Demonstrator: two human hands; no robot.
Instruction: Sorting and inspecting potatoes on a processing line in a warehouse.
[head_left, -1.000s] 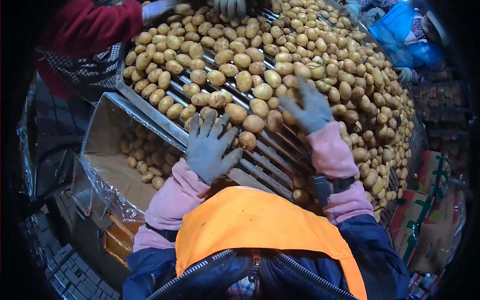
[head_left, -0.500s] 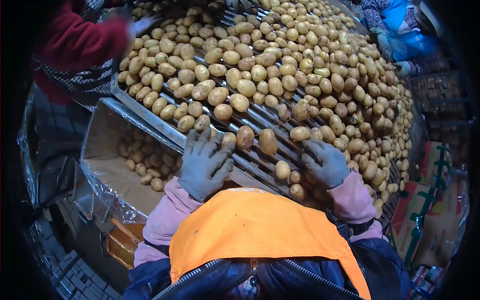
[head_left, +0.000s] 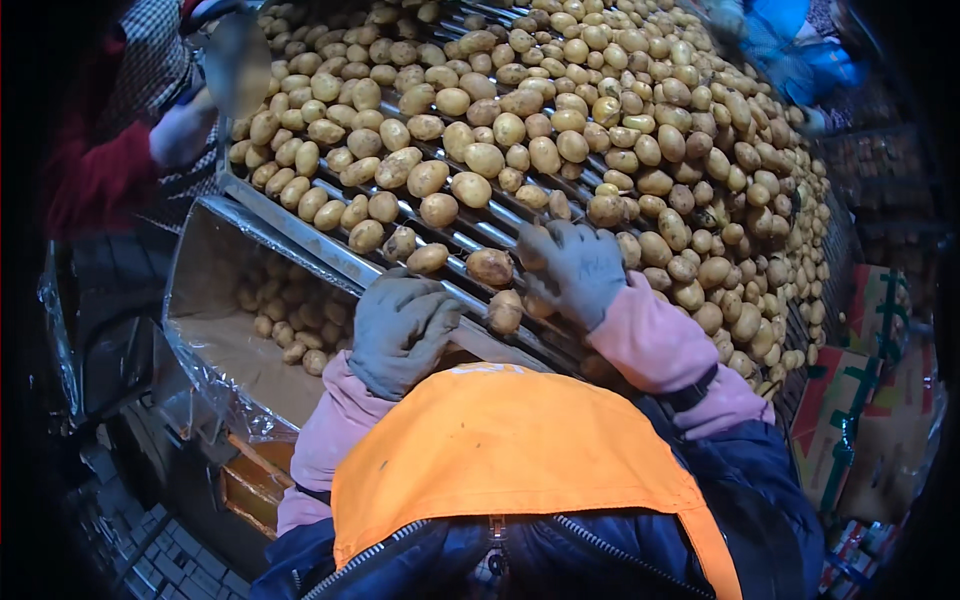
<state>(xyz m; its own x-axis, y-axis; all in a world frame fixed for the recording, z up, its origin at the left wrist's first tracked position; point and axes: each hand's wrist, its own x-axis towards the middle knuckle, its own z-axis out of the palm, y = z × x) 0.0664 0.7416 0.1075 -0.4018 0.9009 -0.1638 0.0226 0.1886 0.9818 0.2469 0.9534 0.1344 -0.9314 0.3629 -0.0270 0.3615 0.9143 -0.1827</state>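
My left hand (head_left: 405,330), in a grey glove, is curled at the near metal edge of the roller table, above the plastic-lined box. Its fingertips bend under, and whatever they close on is hidden. My right hand (head_left: 578,270), gloved likewise, has reached in over the rollers, thumb and fingers bent round a potato (head_left: 540,303) that is mostly covered. Between the hands lie a brown-skinned potato (head_left: 490,266) and another potato (head_left: 504,312) close to the edge. Many more potatoes (head_left: 428,179) are spread across the metal rollers (head_left: 480,237).
An open box (head_left: 235,365) lined with clear plastic stands below the table at left, potatoes inside. A co-worker's gloved hand (head_left: 183,132) with a red sleeve is at far left. Another person in blue (head_left: 790,50) stands at far right. Flattened cartons (head_left: 838,420) lie at right.
My right hand has moved left and away from me over the rollers, its fingers closing. My left hand has curled up at the edge. The co-worker's red-sleeved arm has drawn back from the potatoes.
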